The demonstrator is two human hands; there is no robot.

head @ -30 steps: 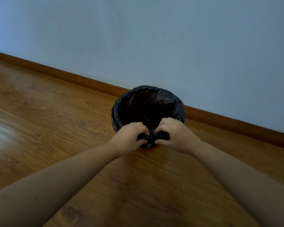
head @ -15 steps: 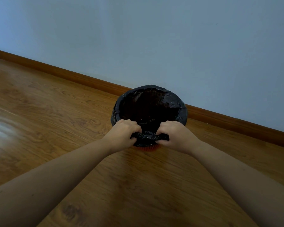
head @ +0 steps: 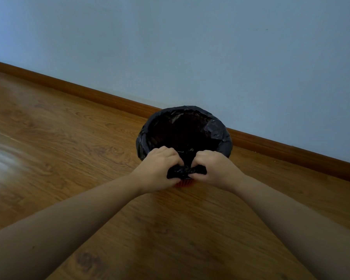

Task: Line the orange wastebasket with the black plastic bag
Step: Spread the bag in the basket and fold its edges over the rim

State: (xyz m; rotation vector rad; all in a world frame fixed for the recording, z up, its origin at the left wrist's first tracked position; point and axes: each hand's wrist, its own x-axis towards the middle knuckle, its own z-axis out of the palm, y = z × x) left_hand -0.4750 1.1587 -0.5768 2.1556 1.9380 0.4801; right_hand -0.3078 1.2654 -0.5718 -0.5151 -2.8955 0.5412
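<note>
**Left hand [head: 160,168] and right hand [head: 214,168] cinching black plastic bag [head: 220,134]**

Left: curled tight, pinching gathered slack [head: 185,171] at the near rim. Between the hands: twisted wad of plastic. Right: clamped on the same wad, just beside the left. Just below both, a sliver of orange wastebasket [head: 183,182]; beyond, bag folded over the rim. Probably the late tightening step. Next: knot or tuck the wad without dragging the far edge off.

Legible text, labels, brands, numbers, signs: none; black plastic bag [head: 216,132], orange wastebasket [head: 183,182], wall [head: 190,47] and wooden floor [head: 69,148] bear no readable marking.
</note>
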